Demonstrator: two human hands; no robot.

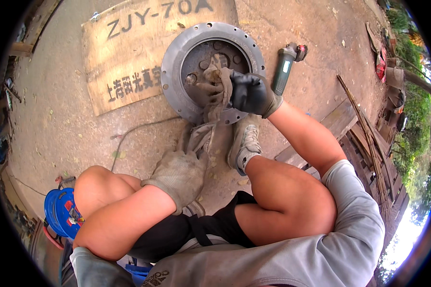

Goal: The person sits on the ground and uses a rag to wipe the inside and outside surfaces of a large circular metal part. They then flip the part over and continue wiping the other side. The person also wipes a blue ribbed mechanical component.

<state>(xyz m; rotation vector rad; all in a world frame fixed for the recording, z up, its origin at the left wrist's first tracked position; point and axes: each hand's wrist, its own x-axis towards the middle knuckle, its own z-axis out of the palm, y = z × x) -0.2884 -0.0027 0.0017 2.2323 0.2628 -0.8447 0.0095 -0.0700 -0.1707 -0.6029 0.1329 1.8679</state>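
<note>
A grey round metal flange (175, 98), with holes along its rim and a dark recessed middle, lies in front of me. Across its near side hangs a dirty brown rag (220, 98). My right hand (251, 93), in a black-coated glove, is closed on the upper part of the rag above the recess. Nearer to me, my left hand (182, 170), in a soiled knit glove, has its fingers closed round the rag's lower end. The rag stretches between both hands and covers part of the flange's rim and recess.
A green angle grinder (283, 71) lies right of the flange. A plywood board with black stencilling (129, 62) lies at the upper left. A cord (124, 136) crosses the ground. A blue cable reel (60, 210) stands lower left; wooden pallets (376, 158) are at the right.
</note>
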